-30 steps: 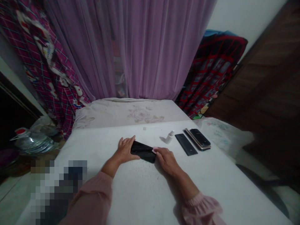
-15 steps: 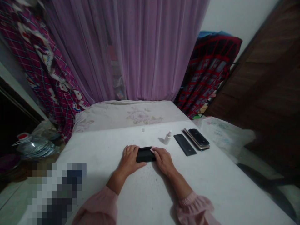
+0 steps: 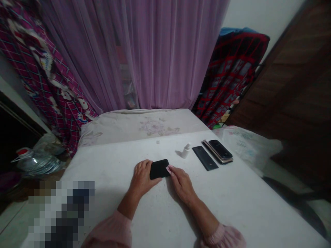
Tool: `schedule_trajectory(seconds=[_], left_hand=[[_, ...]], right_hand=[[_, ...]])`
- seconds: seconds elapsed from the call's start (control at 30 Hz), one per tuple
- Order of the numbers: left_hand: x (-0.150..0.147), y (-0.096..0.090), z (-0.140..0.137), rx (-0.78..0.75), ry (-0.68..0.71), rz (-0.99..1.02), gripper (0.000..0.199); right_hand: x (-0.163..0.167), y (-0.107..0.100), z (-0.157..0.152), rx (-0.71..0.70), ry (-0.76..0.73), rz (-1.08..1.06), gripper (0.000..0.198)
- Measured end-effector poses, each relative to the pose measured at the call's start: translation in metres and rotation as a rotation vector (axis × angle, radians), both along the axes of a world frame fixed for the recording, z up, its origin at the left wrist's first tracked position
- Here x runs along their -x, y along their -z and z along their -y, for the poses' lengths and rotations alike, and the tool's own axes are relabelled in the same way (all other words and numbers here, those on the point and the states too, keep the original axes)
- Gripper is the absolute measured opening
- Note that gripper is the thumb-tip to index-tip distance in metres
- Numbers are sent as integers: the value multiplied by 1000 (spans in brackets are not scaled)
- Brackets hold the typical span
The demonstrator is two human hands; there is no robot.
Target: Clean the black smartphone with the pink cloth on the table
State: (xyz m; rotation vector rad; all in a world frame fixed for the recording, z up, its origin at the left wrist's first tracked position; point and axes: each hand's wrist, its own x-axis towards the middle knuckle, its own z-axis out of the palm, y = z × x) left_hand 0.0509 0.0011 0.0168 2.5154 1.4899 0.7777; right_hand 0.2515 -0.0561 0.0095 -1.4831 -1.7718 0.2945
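Observation:
A black phone (image 3: 158,169) is held sideways just above or on the white-covered surface, in front of me. My left hand (image 3: 141,175) grips its left end, thumb along the near edge and fingers over the far side. At the phone's right end, my right hand (image 3: 181,181) pinches a small pink cloth (image 3: 168,169) against the corner. A white spray bottle (image 3: 186,151) stands upright beyond my right hand. To the right lies a dark flat phone or back cover (image 3: 205,158), beside a stack of phones (image 3: 219,151).
A small pale square (image 3: 158,142) lies beyond the phone on the white cloth (image 3: 111,162). Purple curtains (image 3: 165,55) hang at the back. On the left stands a large clear water bottle (image 3: 36,160); a plastic sheet (image 3: 245,143) lies to the right.
The phone has tilted, its right end now a little farther away. My right hand has slid the pink cloth from the far edge down along the right end. My left hand keeps its hold.

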Motion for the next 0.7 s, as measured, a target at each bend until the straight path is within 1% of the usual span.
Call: schedule_trajectory(seconds=[0.27, 0.37, 0.57, 0.63, 0.7], left_hand=[[1, -2, 1, -48, -50, 44, 66], [2, -1, 2, -65, -51, 60, 67], [3, 2, 1, -79, -45, 73, 65], [3, 3, 0, -80, -53, 83, 64], [3, 5, -1, -75, -55, 95, 64]], right_hand=[[17, -13, -39, -58, -4, -94, 38], [17, -13, -33, -80, 1, -88, 39], [8, -8, 1, -48, -45, -50, 39], [8, -10, 2, -45, -38, -59, 39], [11, -14, -7, -50, -26, -76, 38]])
